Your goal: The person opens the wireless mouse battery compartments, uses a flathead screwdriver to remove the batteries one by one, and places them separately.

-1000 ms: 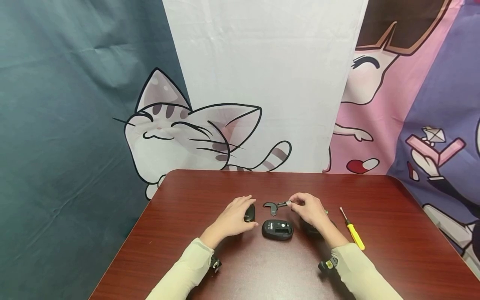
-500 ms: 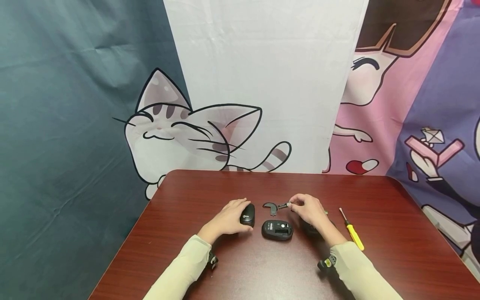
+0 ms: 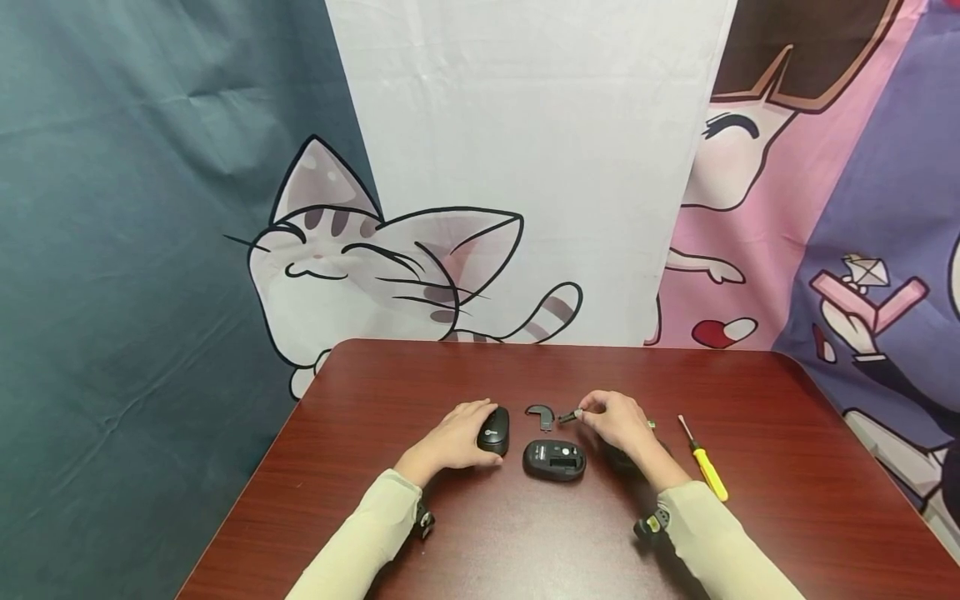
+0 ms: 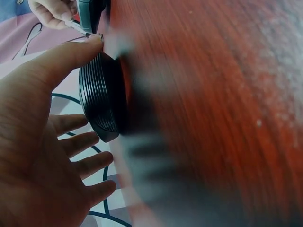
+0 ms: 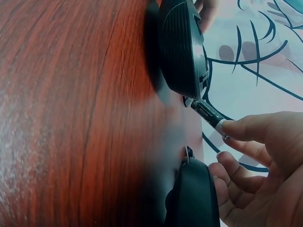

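Note:
My left hand (image 3: 453,437) lies at the left side of a black computer mouse (image 3: 494,431), its fingers mostly straight. In the left wrist view the thumb reaches the near end of that mouse (image 4: 99,99) and the other fingers spread along its far side. Between thumb and index finger, my right hand (image 3: 613,419) pinches a small cylindrical battery (image 5: 208,113) by one end. Left of the battery lies a black cover piece (image 3: 542,417). In front of it an upside-down mouse (image 3: 553,461) shows an uncovered battery bay.
Another black mouse (image 5: 194,194) sits under the right forearm, mostly hidden in the head view. A screwdriver (image 3: 702,460) with a yellow handle lies to the right. Behind the reddish-brown table (image 3: 420,375) hangs a printed cloth (image 3: 525,125).
The left hand has shifted slightly left, uncovering more of its mouse. The right hand has come a little nearer the body, bringing the battery away from the cover piece and tilting it.

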### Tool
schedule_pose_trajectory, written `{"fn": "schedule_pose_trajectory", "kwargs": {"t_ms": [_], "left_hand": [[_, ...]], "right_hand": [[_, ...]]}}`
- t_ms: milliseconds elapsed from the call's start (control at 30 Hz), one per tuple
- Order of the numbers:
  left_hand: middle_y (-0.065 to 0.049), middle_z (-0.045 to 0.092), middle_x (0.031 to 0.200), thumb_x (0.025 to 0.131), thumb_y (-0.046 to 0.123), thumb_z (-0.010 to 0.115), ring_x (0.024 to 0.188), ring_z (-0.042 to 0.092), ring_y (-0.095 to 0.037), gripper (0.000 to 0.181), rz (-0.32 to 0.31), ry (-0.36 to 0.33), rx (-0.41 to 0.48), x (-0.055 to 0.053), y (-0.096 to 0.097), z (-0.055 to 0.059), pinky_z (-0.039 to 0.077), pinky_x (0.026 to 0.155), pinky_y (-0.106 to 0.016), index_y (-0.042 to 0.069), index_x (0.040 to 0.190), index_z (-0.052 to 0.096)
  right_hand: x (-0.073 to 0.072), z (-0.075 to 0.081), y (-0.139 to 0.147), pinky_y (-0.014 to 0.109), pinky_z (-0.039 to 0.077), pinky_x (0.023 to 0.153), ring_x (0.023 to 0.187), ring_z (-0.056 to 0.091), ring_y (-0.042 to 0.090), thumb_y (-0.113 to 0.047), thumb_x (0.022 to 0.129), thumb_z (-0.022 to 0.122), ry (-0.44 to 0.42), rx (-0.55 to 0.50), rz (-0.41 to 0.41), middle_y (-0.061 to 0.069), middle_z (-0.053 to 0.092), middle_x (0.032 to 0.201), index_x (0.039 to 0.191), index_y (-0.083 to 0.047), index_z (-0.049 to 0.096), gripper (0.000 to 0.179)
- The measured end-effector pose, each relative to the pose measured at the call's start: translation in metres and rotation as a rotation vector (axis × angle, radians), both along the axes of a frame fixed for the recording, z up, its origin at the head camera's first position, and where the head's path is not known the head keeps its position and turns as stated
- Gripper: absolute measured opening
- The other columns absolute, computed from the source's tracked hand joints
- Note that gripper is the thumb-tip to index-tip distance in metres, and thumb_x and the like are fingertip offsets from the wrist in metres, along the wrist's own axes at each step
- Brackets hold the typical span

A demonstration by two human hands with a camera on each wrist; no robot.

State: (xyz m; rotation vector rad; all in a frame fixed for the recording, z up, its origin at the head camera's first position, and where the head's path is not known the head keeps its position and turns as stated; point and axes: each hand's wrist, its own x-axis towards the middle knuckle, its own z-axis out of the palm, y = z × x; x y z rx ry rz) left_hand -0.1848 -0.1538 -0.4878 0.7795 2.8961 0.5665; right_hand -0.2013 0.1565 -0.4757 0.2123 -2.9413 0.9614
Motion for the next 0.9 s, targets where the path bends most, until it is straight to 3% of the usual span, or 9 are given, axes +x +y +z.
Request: {"fn": "schedule_pose_trajectory", "kwargs": {"t_ms": [500,900], "left_hand": [[-0.013,0.039,0.159,0.079,0.048,0.081,0.143,0.039,-0.036,0.093,0.020,-0.034,-0.022,-0.0003,-0.0050,0.0027,0.032,0.123,-0.052,0.010,0.153,0.041],[-0.013,0.039,0.159,0.079,0.046,0.082,0.144,0.039,-0.036,0.093,0.021,-0.046,-0.035,-0.0014,-0.0044,0.0037,0.033,0.122,-0.053,0.010,0.153,0.041]], "right_hand": [[-0.0006,-0.0017,-0.0023,0.048,0.056,0.077,0.090,0.067,0.025,-0.023,0.087,0.077,-0.020,0.088,0.019,-0.001,0.074,0.090,0.090,-0.019,0.074,0.006],[0.0000,-0.0037,-0.0009,0.048,0.054,0.069,0.081,0.059,0.026,-0.018,0.084,0.080,-0.027,0.251,0.060,0.004,0.059,0.087,0.081,-0.020,0.068,0.012]]}}
